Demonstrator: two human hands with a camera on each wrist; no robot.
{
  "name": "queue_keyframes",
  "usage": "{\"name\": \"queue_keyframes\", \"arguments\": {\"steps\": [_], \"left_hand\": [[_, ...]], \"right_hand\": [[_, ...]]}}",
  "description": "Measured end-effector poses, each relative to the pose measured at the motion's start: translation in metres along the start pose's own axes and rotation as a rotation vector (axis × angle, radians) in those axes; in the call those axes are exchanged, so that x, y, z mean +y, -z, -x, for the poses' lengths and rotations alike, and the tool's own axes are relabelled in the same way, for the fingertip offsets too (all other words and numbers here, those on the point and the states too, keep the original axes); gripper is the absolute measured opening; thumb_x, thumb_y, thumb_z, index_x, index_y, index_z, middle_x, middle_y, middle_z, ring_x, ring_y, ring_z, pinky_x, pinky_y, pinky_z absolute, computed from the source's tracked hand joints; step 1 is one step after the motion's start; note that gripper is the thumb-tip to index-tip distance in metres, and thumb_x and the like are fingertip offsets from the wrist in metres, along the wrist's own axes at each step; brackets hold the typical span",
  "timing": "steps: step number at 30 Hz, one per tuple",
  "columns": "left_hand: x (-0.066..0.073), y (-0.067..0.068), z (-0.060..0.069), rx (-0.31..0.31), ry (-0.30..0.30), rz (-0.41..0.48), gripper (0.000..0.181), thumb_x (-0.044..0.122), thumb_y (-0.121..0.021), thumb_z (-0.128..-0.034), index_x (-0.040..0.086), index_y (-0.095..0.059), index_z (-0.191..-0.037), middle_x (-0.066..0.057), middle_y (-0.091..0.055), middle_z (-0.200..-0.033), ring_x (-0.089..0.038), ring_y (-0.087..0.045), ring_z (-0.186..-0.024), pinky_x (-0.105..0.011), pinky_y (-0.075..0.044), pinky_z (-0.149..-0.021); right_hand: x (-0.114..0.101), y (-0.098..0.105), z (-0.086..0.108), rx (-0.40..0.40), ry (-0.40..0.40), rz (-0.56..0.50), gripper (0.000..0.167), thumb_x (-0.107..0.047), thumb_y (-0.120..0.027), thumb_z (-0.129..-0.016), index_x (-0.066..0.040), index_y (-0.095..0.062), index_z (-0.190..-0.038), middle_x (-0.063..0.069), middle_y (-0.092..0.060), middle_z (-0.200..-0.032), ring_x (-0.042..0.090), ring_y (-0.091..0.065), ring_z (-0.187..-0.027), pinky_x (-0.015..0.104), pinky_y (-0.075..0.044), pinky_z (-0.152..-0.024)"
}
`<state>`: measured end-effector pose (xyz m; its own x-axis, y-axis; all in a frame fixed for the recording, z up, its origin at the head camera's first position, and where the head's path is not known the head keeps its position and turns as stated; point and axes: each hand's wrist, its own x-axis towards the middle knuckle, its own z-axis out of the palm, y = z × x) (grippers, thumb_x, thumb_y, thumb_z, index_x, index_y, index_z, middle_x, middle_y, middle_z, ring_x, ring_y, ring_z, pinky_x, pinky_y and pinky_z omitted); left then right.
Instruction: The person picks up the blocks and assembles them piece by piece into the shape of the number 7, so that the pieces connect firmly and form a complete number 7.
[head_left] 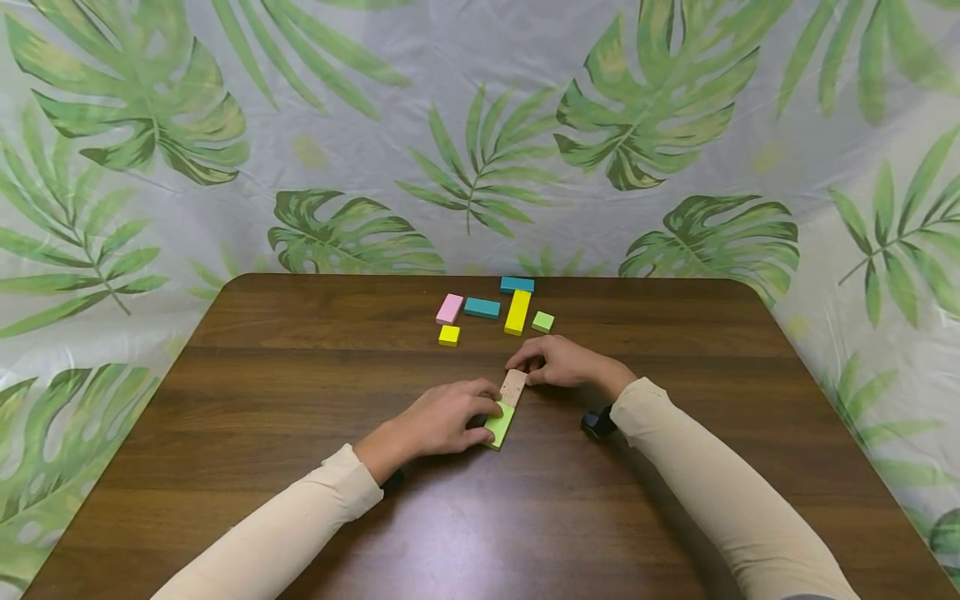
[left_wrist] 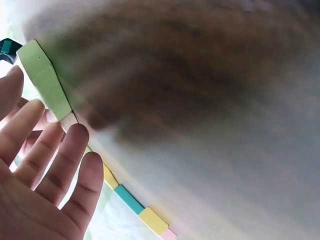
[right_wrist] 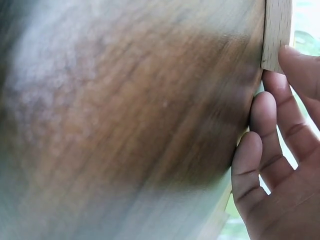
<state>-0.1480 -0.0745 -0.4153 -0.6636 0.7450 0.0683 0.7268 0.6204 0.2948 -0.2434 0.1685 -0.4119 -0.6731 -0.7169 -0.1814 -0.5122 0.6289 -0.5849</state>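
A green block (head_left: 499, 425) and a plain wooden block (head_left: 513, 387) lie end to end on the table, forming a slanted line. My left hand (head_left: 444, 417) rests against the green block's left side, thumb near its close end and fingertips higher up. In the left wrist view, the fingers of that hand (left_wrist: 50, 170) look loosely extended beside the green block (left_wrist: 46, 80). My right hand (head_left: 566, 363) pinches the wooden block's far end. The right wrist view shows the thumb of this hand (right_wrist: 285, 145) at the wooden block's (right_wrist: 276, 35) side, the index finger at its end.
Farther back on the brown table (head_left: 315, 492) lie a pink block (head_left: 449, 309), two teal blocks (head_left: 482, 308), a small yellow block (head_left: 449, 336), a long yellow block (head_left: 517, 312) and a small green block (head_left: 543, 322). A leaf-patterned cloth (head_left: 480, 242) hangs behind.
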Motion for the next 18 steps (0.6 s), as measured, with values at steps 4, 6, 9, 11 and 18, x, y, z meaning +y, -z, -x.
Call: {"name": "queue_keyframes", "arguments": {"steps": [4,6,9,11,18], "left_hand": [[-0.003,0.0,-0.003,-0.009,-0.011,0.009,0.04,0.032,-0.073,-0.0888,0.015,-0.068,-0.125,-0.003,-0.058,-0.138,-0.021,-0.06,-0.123,-0.039,-0.052,-0.099],[-0.005,0.0,-0.005,-0.037,-0.014,0.016,0.046,0.033,-0.072,-0.0893,0.015,-0.065,-0.131,-0.003,-0.054,-0.145,-0.023,-0.056,-0.129,-0.041,-0.049,-0.104],[-0.009,0.0,-0.008,-0.085,-0.023,0.021,0.053,0.036,-0.07,-0.0903,0.015,-0.059,-0.138,-0.002,-0.047,-0.153,-0.024,-0.051,-0.136,-0.043,-0.047,-0.107],[-0.01,0.001,-0.01,-0.112,-0.028,0.03,0.056,0.036,-0.069,-0.0906,0.015,-0.057,-0.14,-0.002,-0.044,-0.156,-0.025,-0.049,-0.138,-0.044,-0.046,-0.108],[-0.015,0.003,-0.016,-0.16,-0.019,0.04,0.057,0.037,-0.068,-0.0903,0.016,-0.056,-0.142,0.0,-0.04,-0.158,-0.025,-0.046,-0.14,-0.044,-0.043,-0.111]], "right_hand": [[0.0,0.0,0.0,-0.003,0.003,-0.001,0.033,-0.005,-0.065,-0.092,-0.015,-0.071,-0.122,0.003,-0.069,-0.111,0.012,-0.06,-0.092,0.029,-0.05,-0.084],[0.0,0.001,0.001,-0.009,0.003,-0.009,0.033,-0.005,-0.065,-0.092,-0.015,-0.071,-0.122,0.003,-0.069,-0.112,0.012,-0.061,-0.092,0.03,-0.051,-0.085],[0.001,0.0,0.0,-0.015,-0.001,-0.012,0.032,-0.006,-0.064,-0.093,-0.016,-0.071,-0.123,0.003,-0.069,-0.113,0.012,-0.061,-0.093,0.03,-0.051,-0.085],[0.002,-0.001,-0.001,-0.016,-0.004,-0.012,0.033,-0.006,-0.064,-0.093,-0.017,-0.071,-0.123,0.002,-0.069,-0.113,0.012,-0.061,-0.093,0.03,-0.051,-0.086],[0.004,-0.001,-0.002,-0.016,-0.013,-0.017,0.033,-0.007,-0.064,-0.093,-0.017,-0.071,-0.123,0.001,-0.069,-0.112,0.012,-0.06,-0.092,0.03,-0.051,-0.086]]}}
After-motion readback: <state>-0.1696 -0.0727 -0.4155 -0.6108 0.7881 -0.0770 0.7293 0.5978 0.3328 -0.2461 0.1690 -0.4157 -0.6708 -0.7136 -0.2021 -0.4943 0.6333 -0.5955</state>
